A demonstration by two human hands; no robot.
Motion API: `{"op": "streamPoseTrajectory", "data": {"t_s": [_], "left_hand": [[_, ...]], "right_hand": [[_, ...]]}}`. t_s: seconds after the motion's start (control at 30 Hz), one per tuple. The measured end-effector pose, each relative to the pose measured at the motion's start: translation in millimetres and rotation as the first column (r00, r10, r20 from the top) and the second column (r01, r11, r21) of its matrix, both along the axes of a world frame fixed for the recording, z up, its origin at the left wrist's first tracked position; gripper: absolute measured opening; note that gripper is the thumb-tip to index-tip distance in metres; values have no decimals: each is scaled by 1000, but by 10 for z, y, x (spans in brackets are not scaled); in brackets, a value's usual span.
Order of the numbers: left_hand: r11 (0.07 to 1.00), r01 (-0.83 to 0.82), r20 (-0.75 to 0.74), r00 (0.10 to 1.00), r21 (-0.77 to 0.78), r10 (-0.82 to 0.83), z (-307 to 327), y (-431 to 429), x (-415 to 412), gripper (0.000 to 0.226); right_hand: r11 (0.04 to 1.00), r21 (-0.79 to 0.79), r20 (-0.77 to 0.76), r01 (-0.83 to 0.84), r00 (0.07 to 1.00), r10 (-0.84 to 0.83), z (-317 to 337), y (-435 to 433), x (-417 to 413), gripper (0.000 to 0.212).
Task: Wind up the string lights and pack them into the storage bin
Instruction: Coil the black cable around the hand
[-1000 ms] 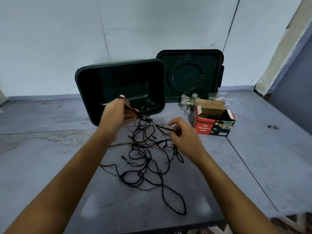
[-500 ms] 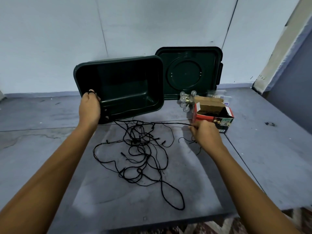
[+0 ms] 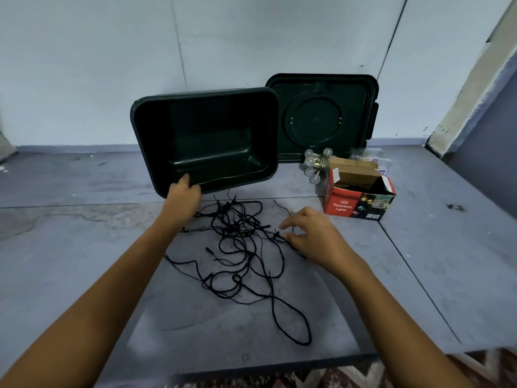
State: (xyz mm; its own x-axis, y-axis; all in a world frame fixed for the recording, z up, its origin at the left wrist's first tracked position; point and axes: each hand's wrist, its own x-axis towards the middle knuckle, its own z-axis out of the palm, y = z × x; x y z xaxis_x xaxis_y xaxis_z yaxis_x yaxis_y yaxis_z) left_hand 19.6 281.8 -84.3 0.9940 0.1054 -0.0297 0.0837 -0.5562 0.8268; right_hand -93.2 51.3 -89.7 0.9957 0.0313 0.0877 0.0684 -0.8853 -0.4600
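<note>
Two hands work: the right hand (image 3: 310, 236) has its fingers (image 3: 289, 222) spread a little, touching the black string lights (image 3: 240, 247), and the left hand (image 3: 183, 197) curls its fingers over the near rim of the green storage bin (image 3: 204, 94), which tips toward the person. The string lights lie in a messy heap on the worktop (image 3: 84, 247) in front of the bin. Its lid (image 3: 321, 119) leans behind, near a red box (image 3: 344, 204).
</note>
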Motion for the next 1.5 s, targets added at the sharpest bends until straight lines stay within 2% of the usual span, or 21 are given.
{"op": "streamPoseTrajectory", "data": {"t_s": [0.07,0.13,0.23,0.27,0.33,0.4,0.43,0.53,0.67,0.73,0.8,0.87,0.93,1.0,1.13,1.23,1.3,1.37,1.4,1.43,1.5], "left_hand": [[997,31,86,996,68,-36,-6,-45,-60,55],[981,109,180,974,161,-138,-6,-106,-122,48],[950,169,241,942,263,-234,21,-197,-221,28],[960,170,253,941,223,-226,23,-205,-238,24],[990,142,245,959,13,-141,46,-177,-216,23],[972,55,209,978,-227,-7,84,-109,-119,28],[955,3,196,979,-296,58,111,-61,-62,30],[910,-106,150,972,-400,179,211,58,64,32],[917,-149,130,969,-369,210,277,153,136,28],[915,-172,104,969,-366,224,293,216,157,24],[857,-188,-12,978,-480,208,290,256,148,20],[796,-200,-101,980,-572,173,276,275,113,17],[773,-195,-131,981,-604,145,244,268,86,14],[759,-180,-136,983,-625,121,212,267,53,14],[836,-150,-107,988,-529,109,139,253,18,21],[949,-97,-6,995,-299,100,151,241,-1,29],[981,-36,54,997,-191,47,238,211,-51,33],[981,97,68,994,-166,-87,381,134,-146,35],[963,201,66,979,-178,-192,464,80,-211,35],[930,312,66,950,-196,-305,543,19,-284,35],[849,480,77,876,-221,-475,667,-100,-403,34]], "right_hand": [[999,-35,-81,-35,996,32,-53,42,-29,34],[989,-143,-138,-25,990,5,-124,57,-32,44],[978,-206,-134,29,989,-58,-189,27,-10,34],[976,-213,-135,36,989,-66,-190,9,-3,29],[971,-235,-119,39,990,-68,-158,-44,1,21],[974,-218,-66,58,995,-74,-73,-118,14,18],[983,-169,-52,78,995,-88,6,-146,16,18],[990,-11,-6,138,990,-138,284,-180,68,19],[960,-42,228,275,939,-259,492,-162,332,22],[946,-25,253,322,918,-306,471,-157,505,23],[956,16,217,292,932,-289,397,-155,628,22],[979,65,102,191,975,-197,294,-138,646,29],[993,87,-18,81,997,-80,180,-119,579,44],[997,78,-76,-10,997,15,59,-90,484,51],[994,-67,-134,-84,988,75,-151,-44,353,41],[979,-205,-106,-21,994,-1,-189,6,302,40],[973,-226,-18,40,999,-45,-114,62,282,41],[994,-110,176,25,984,-5,10,145,288,42],[999,-8,257,-41,966,42,101,212,296,45],[985,115,283,-132,954,95,196,292,314,50],[888,373,178,-270,960,217,398,469,337,54]]}}
